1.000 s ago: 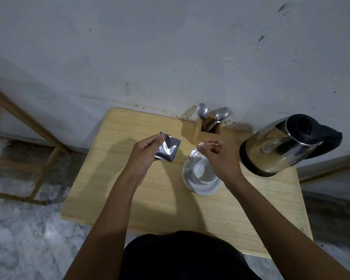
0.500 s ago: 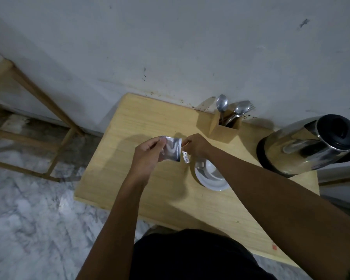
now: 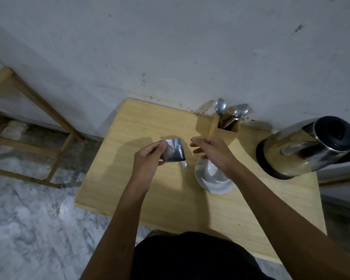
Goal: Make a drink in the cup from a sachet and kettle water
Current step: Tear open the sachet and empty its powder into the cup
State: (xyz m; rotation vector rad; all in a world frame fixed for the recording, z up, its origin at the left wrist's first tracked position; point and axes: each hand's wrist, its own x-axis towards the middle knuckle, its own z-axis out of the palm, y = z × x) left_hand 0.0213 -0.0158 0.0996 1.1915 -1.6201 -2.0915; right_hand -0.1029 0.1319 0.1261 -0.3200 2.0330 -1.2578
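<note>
The pale wooden bench [image 3: 141, 122] is carrying the black-lidded steel kettle [image 3: 303, 150] at its right edge, where an elbow could be knocking it. The white ceramic cup [image 3: 212, 170] is sitting under the loose, empty right hand [image 3: 212, 150]. The left hand [image 3: 148, 160] is pinching the silver foil sachet [image 3: 173, 150] left of the cup; tipping there would be spilling powder.

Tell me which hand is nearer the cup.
Right. The right hand hovers just over the cup; the left hand holds the sachet off to the cup's left.

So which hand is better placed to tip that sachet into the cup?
Probably the left hand: it pinches the sachet just left of the cup, while the right hand hovers empty above it.
</note>
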